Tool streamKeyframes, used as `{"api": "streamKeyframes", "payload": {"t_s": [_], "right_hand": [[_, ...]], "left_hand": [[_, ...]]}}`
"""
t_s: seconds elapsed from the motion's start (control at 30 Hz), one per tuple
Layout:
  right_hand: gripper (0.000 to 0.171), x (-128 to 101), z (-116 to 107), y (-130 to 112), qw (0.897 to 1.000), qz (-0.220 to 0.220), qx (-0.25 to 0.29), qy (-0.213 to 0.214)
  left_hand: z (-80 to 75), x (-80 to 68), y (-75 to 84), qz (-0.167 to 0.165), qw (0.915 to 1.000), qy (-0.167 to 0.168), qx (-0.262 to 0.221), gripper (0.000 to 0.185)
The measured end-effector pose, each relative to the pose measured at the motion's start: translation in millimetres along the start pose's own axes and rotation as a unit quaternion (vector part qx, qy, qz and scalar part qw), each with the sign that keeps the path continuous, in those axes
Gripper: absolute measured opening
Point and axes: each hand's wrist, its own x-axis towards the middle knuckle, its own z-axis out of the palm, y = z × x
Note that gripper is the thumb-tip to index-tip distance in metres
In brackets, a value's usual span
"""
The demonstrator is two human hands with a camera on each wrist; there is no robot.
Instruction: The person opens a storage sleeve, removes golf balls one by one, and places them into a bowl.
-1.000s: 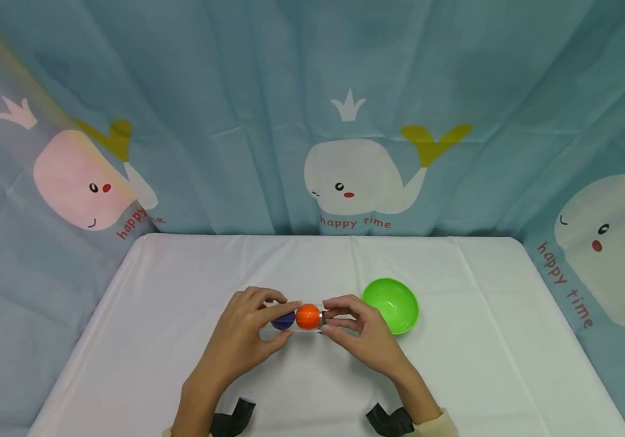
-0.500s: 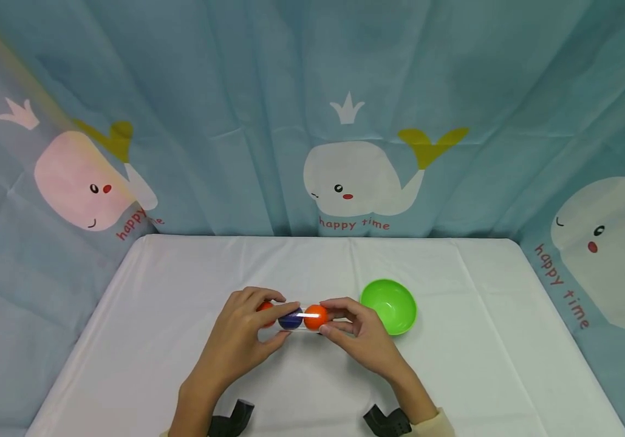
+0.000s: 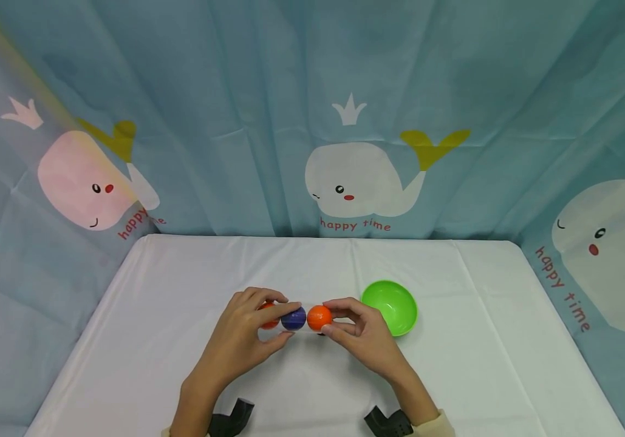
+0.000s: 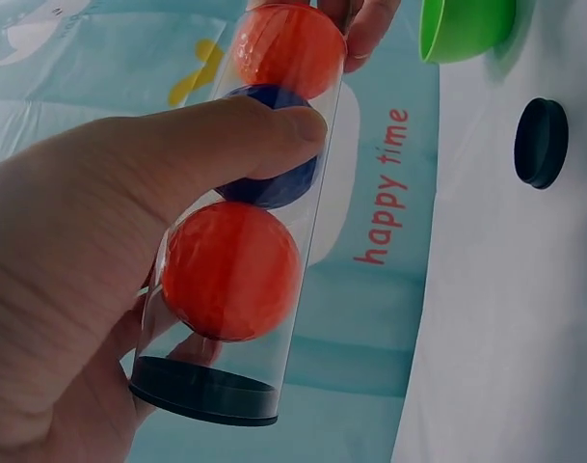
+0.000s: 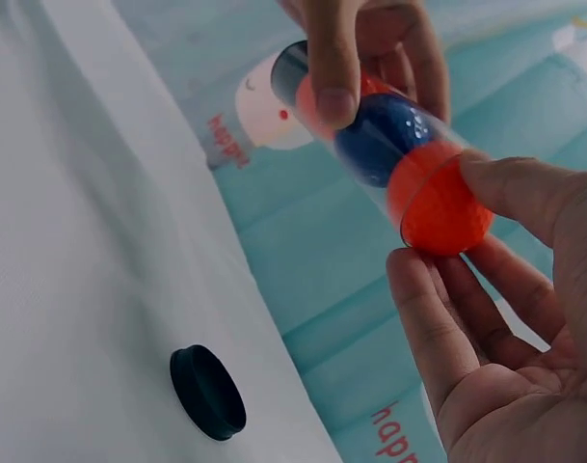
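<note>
**A:** Biggest first: a blue curtain (image 3: 225,79) fills the background, white whales and "happy time" printed across it!

**B:** And in front of it, a table (image 3: 153,340) under white cloth.

**A:** Now the hands! The left hand (image 3: 243,331) is clasped firmly, thumb across the front; the right hand (image 3: 364,334) is in a pinch, thumb and fingertips facing each other.

**B:** Clasped round what?

**A:** A clear tube (image 4: 269,357), held up over the table between the two hands, lying roughly crosswise in the head view.

**B:** Next down, the green bowl (image 3: 390,308), sitting on the cloth just beyond the right hand, which overlaps its near edge.

**A:** Now the balls, three in a row! The inner orange ball (image 4: 232,272) sits near the left hand's end, the blue ball (image 3: 293,318) comes in the middle, behind the left thumb.

**B:** And the right hand has the outer orange ball (image 3: 319,318), pinched right at the tube's mouth, part in, part out!

**A:** Smallest of all: a black end cap (image 4: 201,394) closes the other end.

**B:** Its match, a loose black cap (image 5: 206,394), lies on the cloth, apart from the tube.
</note>
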Motion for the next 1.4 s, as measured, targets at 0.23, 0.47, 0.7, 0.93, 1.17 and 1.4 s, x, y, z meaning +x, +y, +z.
{"api": "streamKeyframes", "payload": {"t_s": [0.23,0.47,0.7,0.93,1.17,1.4], "right_hand": [[0.033,0,-1,1,1.000,-0.024,-0.010,0.011],[0.038,-1,-6,-2,0.999,-0.017,0.002,0.028],[0.038,-1,-10,-3,0.999,-0.023,0.013,0.027],[0.039,-3,-15,-4,0.999,-0.013,-0.002,0.052],[0.042,-4,-27,-5,0.996,-0.005,-0.013,0.084],[0.043,-7,-40,-5,0.994,-0.005,-0.027,0.107]], "left_hand": [[1.3,-0.1,-2.7,0.003,0.9999,0.002,-0.014,0.050],[3.3,-0.3,-6.8,0.003,0.9993,0.006,-0.036,0.051],[4.7,1.3,-9.8,-0.016,0.9984,0.004,-0.053,0.052],[6.1,-2.2,-10.2,-0.052,0.9956,-0.010,-0.077,0.052],[6.6,-2.5,-12.4,-0.061,0.9928,-0.012,-0.103,0.053],[7.2,-3.4,-15.1,-0.062,0.9917,-0.012,-0.112,0.055]]}}
